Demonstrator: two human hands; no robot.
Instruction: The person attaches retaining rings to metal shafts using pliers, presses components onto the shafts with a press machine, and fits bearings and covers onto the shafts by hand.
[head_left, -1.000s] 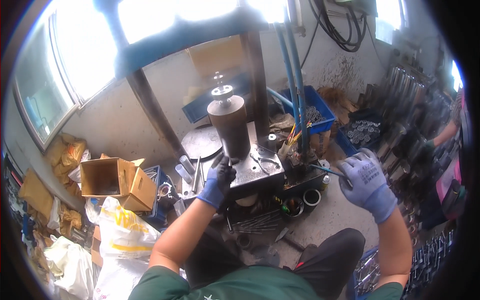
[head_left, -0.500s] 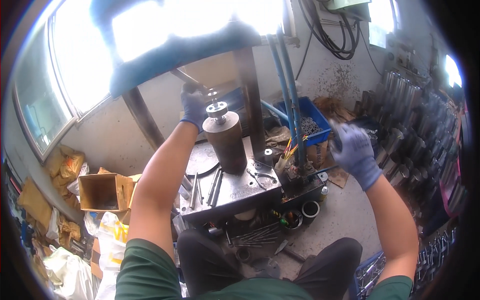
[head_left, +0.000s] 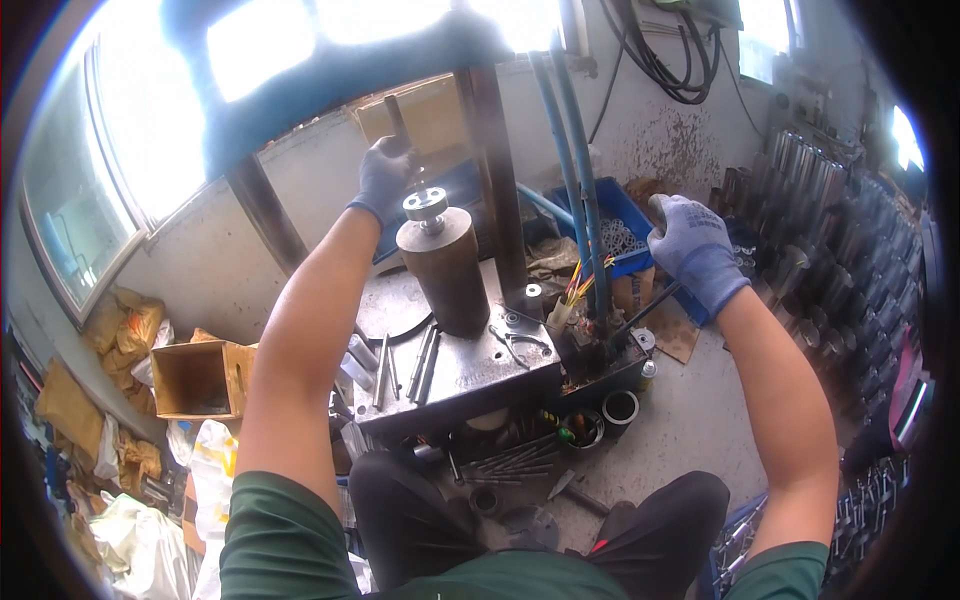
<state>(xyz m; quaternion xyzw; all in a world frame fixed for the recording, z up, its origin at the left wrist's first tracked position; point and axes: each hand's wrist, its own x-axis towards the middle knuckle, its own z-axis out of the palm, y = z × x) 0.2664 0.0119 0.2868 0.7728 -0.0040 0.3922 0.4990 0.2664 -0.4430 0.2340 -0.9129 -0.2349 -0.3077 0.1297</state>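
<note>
My left hand (head_left: 386,178), in a grey glove, is closed around a dark rod (head_left: 397,120) that sticks up above the fist. Beside it, a shiny round metal part with holes (head_left: 425,203) sits atop a thick steel cylinder (head_left: 440,270), which stands on a metal press table (head_left: 480,365). A thin bright piece shows just above the round part, partly blurred. My right hand (head_left: 692,250), also gloved, is raised at the right with curled fingers; what they hold, if anything, is hidden. A dark lever (head_left: 645,308) runs up to the lower edge of that glove.
Pliers (head_left: 517,347) and several steel rods (head_left: 425,365) lie on the press table. A blue bin of rings (head_left: 622,240) stands behind blue pipes (head_left: 578,180). Stacked metal tubes (head_left: 800,270) fill the right side; a cardboard box (head_left: 195,380) sits at left.
The rod in my left hand has swung from tilted to nearly upright. My right hand has moved slightly up and left, its fingers more curled, while the lever beneath it has risen.
</note>
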